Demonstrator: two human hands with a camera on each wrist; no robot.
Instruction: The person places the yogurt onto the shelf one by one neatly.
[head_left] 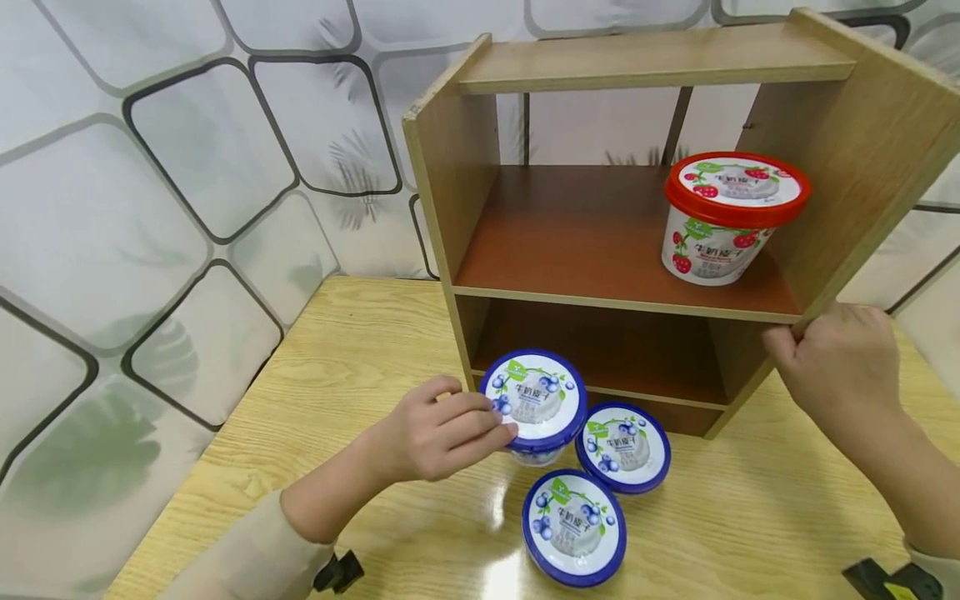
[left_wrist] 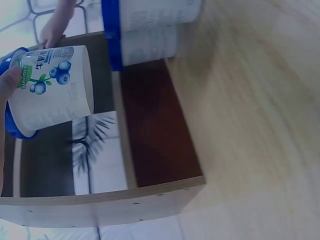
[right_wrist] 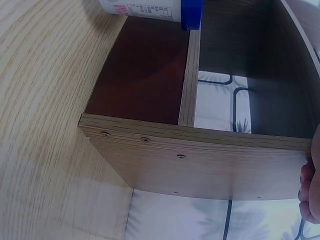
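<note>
My left hand [head_left: 442, 429] grips a blueberry-printed tub [head_left: 534, 396] by its blue lid. In the left wrist view this held tub [left_wrist: 55, 90] is off the table, with the thumb pressed on its lid edge. Two more blue-lidded tubs stand on the table: one close to the shelf [head_left: 626, 450], another nearer me [head_left: 576, 529]. My right hand [head_left: 847, 358] holds the front edge of the wooden shelf unit's right panel [head_left: 877, 133]; in the right wrist view, curled fingers [right_wrist: 305, 195] show at that panel.
A red-lidded strawberry tub [head_left: 735, 217] stands at the right of the upper shelf board [head_left: 570, 242]. Below is a lower compartment [head_left: 600, 342]. Patterned cloth [head_left: 247, 167] hangs behind the wood-grain table [head_left: 360, 333].
</note>
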